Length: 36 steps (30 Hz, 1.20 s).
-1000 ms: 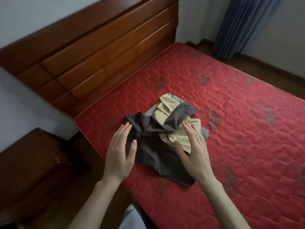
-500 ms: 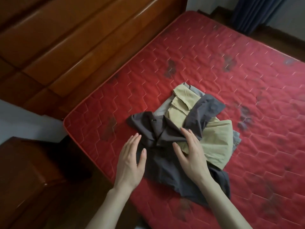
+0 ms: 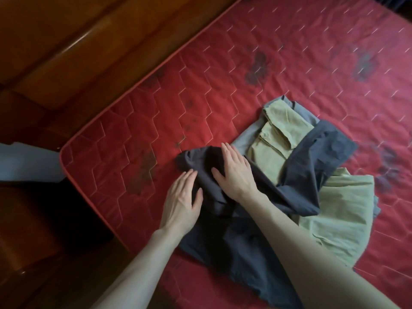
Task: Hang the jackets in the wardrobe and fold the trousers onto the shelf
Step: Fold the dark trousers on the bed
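A heap of clothes lies near the corner of the red quilted mattress (image 3: 156,112). On top is a dark grey garment (image 3: 234,248), crumpled, with one part draped across a khaki garment (image 3: 343,210) with flap pockets. A light grey piece (image 3: 245,139) peeks out under the khaki one. My left hand (image 3: 181,201) lies flat at the dark garment's left edge, fingers straight. Flat on the dark cloth just beyond it rests my right hand (image 3: 236,172), fingers extended. Neither hand grips the fabric.
A wooden headboard (image 3: 78,52) runs along the mattress's left side. A dark wooden bedside table (image 3: 29,219) stands at the lower left, beside the mattress corner. Red mattress surface stretches to the upper right of the heap.
Both hands have moved forward and down onto the dark grey garment; before, they hovered above the heap. The view has tilted down and come closer to the bed.
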Motion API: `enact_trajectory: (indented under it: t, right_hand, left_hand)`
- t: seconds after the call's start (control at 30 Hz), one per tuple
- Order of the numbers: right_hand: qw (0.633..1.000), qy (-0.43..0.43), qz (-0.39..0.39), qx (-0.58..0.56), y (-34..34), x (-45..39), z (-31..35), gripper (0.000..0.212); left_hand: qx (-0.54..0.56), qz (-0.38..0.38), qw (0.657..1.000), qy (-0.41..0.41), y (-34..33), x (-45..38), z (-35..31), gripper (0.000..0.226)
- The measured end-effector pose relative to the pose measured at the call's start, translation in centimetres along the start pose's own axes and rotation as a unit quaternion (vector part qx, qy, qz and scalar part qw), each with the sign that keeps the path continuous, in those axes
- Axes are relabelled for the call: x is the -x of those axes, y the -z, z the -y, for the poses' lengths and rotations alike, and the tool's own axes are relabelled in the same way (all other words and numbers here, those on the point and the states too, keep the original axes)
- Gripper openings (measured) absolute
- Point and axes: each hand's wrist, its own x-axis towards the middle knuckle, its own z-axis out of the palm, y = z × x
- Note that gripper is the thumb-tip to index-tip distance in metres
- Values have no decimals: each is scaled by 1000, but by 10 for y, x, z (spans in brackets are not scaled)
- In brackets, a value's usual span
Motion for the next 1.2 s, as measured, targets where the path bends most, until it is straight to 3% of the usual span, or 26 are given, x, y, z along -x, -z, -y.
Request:
enact_trajectory:
  t: [0.17,0.23,0.3,0.37,0.43,0.57,0.77,0.87,0.93,1.0,1.1,1.2]
  right_hand:
    - [987,-35,109,114,-14,-40,3,89]
    - [985,-50,122,115,-15,-38,3,65]
    - [989,-43,111,83,-11,-25,6,31]
    - [997,-31,75,19,0,-2,12,20]
    - [999,-14,20,-48,20,27,21,17]
    - [987,-2,-56,-148,81,89,38,14]
    - [987,85,-80,-107,193,177,58,19]
    - [987,105,-91,-76,240,221,55,13]
    - [987,88,-115,-62,273,254,48,22]
    - [985,59,-147,-63,305,286,40,24]
    - [979,15,-194,-65,353,340,30,7]
    - [974,-40,-218,-56,390,389,23,19]
  left_hand:
    - [-59,18,998,-14,-5,-19,17,60]
    - [-81,31,996,-22,-2,-20,18,61]
    - [-96,39,994,-22,3,-19,17,62]
    - [-103,37,994,-18,12,-16,13,62]
    - [-93,28,995,-22,25,-13,1,64]
    - [-36,23,998,-40,68,-7,-45,94]
    - [-61,8,986,-154,153,-6,-142,109]
    - [-108,45,968,-223,191,-7,-188,88]
    - [-103,72,956,-267,214,-3,-220,44]
    - [-66,93,954,-276,237,6,-256,15]
    - [-22,109,951,-289,273,35,-321,9]
    - [-50,126,944,-300,299,69,-388,4]
